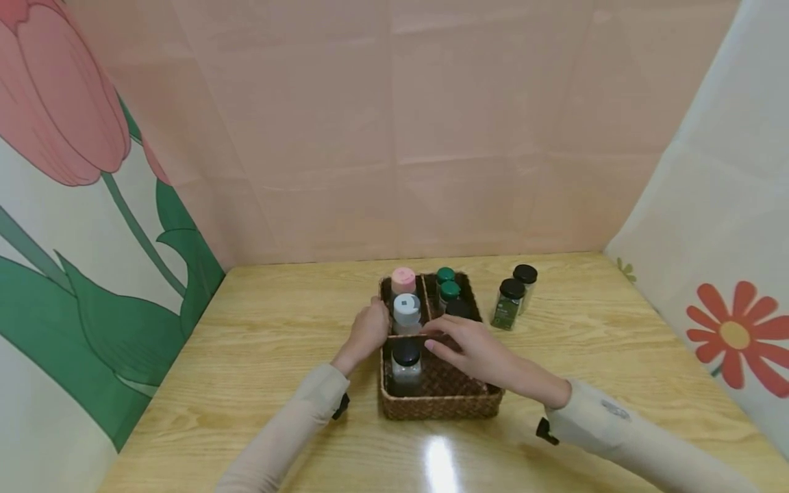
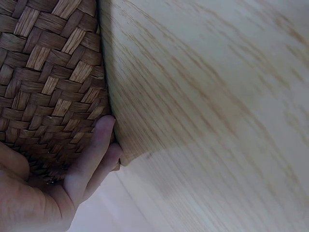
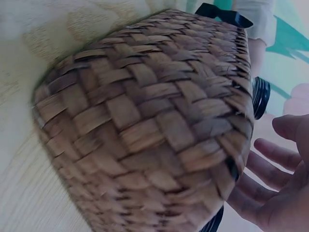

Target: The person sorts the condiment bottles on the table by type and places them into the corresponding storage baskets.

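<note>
A brown woven basket (image 1: 440, 409) with dividers stands on the table. My left hand (image 1: 371, 327) grips its left side, with fingers (image 2: 91, 152) against the outer wall near the bottom edge in the left wrist view. Over the middle of the basket hovers my right hand (image 1: 471, 346), its fingers loosely bent and holding nothing. In the back left compartment are a pink-capped bottle (image 1: 403, 279) and a white-capped bottle (image 1: 407, 308). Green-capped jars (image 1: 450, 292) and a black-capped jar (image 1: 457, 308) occupy the back right one. A black-lidded clear jar (image 1: 407, 366) stands in the front compartment's left part.
Right of the basket, two black-capped spice jars stand close together: a green-labelled one (image 1: 507, 309) in front and another (image 1: 526, 275) behind. A wood-grain table (image 1: 277, 308) lies beneath, with a pinkish backdrop (image 1: 394, 137) at its far edge and printed side panels.
</note>
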Demonstrator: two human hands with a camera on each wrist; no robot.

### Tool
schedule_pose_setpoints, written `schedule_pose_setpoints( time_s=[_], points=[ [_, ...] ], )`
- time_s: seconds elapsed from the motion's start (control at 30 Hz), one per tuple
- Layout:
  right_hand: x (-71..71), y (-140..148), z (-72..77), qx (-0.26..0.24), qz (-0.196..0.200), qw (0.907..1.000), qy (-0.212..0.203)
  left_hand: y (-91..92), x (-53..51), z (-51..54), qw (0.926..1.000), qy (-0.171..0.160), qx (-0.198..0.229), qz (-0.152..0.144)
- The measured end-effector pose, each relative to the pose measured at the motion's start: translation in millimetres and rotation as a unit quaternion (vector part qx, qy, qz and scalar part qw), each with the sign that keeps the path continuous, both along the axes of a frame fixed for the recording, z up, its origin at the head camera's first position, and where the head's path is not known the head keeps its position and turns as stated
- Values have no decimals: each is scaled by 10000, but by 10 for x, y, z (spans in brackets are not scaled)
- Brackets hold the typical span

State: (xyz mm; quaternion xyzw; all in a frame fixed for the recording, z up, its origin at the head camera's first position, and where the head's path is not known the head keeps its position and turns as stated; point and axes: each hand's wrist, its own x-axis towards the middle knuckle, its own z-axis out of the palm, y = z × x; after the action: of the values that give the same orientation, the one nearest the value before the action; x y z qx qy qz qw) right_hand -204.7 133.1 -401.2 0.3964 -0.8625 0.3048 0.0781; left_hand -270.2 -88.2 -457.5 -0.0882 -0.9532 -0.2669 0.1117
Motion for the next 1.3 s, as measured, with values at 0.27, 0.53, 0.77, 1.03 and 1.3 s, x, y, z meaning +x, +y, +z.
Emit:
schedule_pose_setpoints(
  time_s=[0.27, 0.53, 0.77, 1.03, 1.3],
  points=[
    [-23, 147, -10, 122, -231, 9984, 496, 6, 8, 16, 9996, -179, 186, 72],
    [-57, 252, 25, -111, -141, 9963, 839, 19, -5, 11, 9997, -165, 185, 87],
    [-118, 329, 41, -131, -348, 9928, 1137, 14, 0, 17, 9997, -136, 182, 102],
    [-253, 424, 12, -192, -529, 9883, 1418, 9, -8, -3, 9997, -52, 235, 63],
    [-386, 539, -20, -29, -974, 9772, 1885, -2, -10, -5, 9996, -13, 287, 27]
  ],
)
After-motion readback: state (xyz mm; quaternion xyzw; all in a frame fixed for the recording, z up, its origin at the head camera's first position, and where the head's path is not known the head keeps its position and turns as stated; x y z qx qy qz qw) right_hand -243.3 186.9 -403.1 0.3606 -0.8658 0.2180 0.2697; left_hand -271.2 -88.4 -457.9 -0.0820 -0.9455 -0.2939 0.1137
